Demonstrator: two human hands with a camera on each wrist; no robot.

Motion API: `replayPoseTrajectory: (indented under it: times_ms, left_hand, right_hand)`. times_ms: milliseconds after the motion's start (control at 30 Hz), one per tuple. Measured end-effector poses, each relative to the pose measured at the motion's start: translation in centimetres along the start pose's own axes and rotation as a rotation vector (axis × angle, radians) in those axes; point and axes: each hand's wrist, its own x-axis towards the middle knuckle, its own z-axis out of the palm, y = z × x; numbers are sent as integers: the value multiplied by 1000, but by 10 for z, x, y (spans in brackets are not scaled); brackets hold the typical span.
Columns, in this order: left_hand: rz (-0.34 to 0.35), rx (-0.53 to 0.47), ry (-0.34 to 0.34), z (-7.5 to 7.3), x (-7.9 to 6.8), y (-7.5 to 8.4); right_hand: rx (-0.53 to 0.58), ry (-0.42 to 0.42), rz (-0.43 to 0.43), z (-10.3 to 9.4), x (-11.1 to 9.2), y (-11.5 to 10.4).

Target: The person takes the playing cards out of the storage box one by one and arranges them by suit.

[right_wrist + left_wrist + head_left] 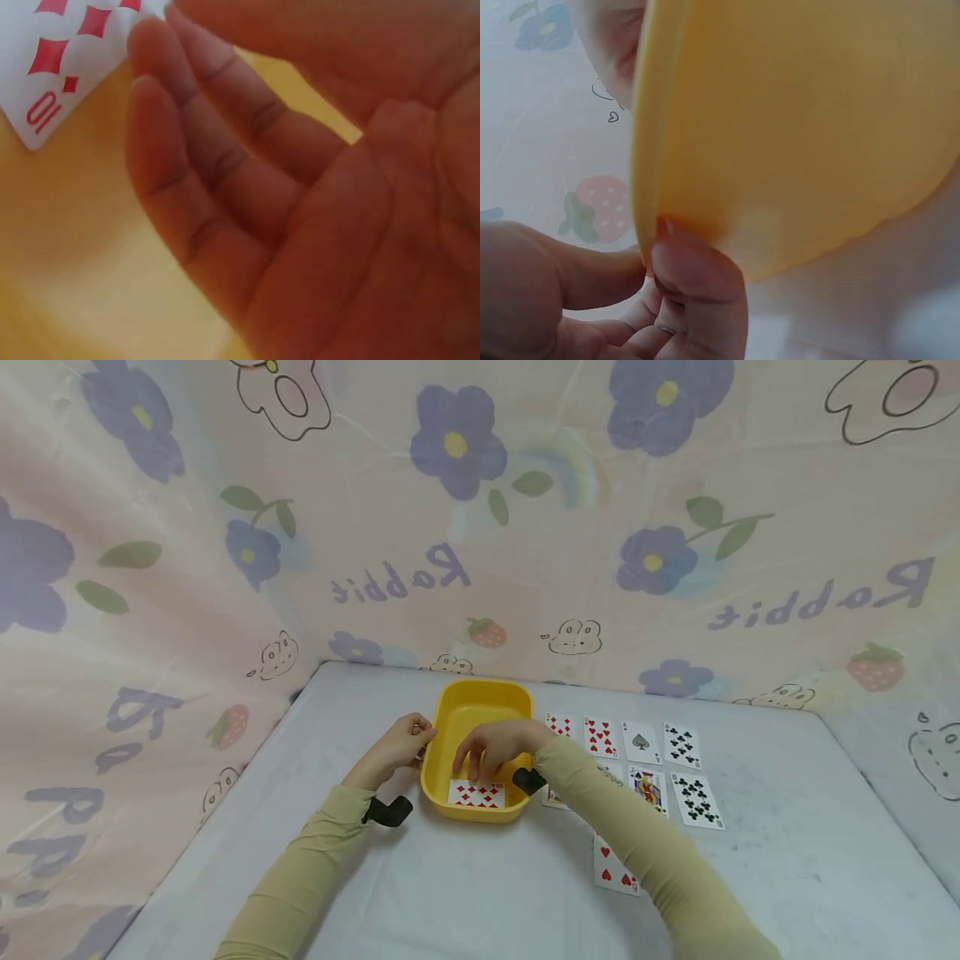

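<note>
A yellow tray (477,814) rests on the white-covered table. At its left side, my left hand (399,745) pinches the rim between thumb and fingers, seen close up in the left wrist view beside the tray's wall (810,135). Inside the tray, near its front end, there is a ten of diamonds card (476,794). My right hand (498,746) reaches in from the right, fingers bent down at the card's far edge. In the right wrist view, the fingertips overlap the card's edge (64,56). The thumb tip is cut off there, so any grip is unclear.
Right of the tray several face-up playing cards lie in rows, among them an ace of spades (641,742) and club cards (697,799). A hearts card (615,868) lies nearer the front, partly under my right sleeve (645,847). A patterned cloth (517,568) hangs behind the table.
</note>
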Motion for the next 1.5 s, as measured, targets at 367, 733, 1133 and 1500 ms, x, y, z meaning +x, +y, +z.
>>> replayPoseTrajectory:
  times_ms: [367, 733, 1133, 1500]
  left_hand:
    - [3, -7, 2, 1, 2, 0]
    - [12, -6, 5, 3, 3, -2]
    - [-17, 5, 4, 3, 1, -2]
    - [-12, 21, 18, 2, 1, -3]
  right_hand:
    - [-11, -47, 88, 3, 10, -1]
    - [-7, -65, 93, 4, 19, 2]
    - [-39, -43, 100, 5, 19, 4]
    - [-25, 12, 43, -4, 19, 12]
